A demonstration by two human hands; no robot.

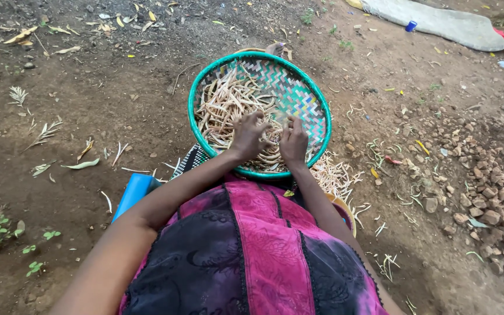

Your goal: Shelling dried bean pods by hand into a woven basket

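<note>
Both hands work in the green-rimmed woven basket [316, 99] on her lap, the left hand [249, 135] spread over the dry bean pods [223, 105] and the right hand [294, 140] curled around one, with most pods unshelled and emptied husks [333, 175] strewn beside her

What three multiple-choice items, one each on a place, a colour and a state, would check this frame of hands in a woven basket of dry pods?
1. Where does the heap of dry pods lie in the basket?
A. Mostly on the person's left side
B. Only along the far right rim
C. Outside it entirely

2. What colour is the basket's rim?
A. Red
B. Green
C. White

3. How are the hands placed?
A. Both raised in the air
B. One behind the back
C. Both down in the basket at its near edge

Answers:
1 A, the pods fill the left part, the woven bottom shows bare on the right.
2 B, the rim is teal green.
3 C, the left hand and right hand rest among the pods.
</note>
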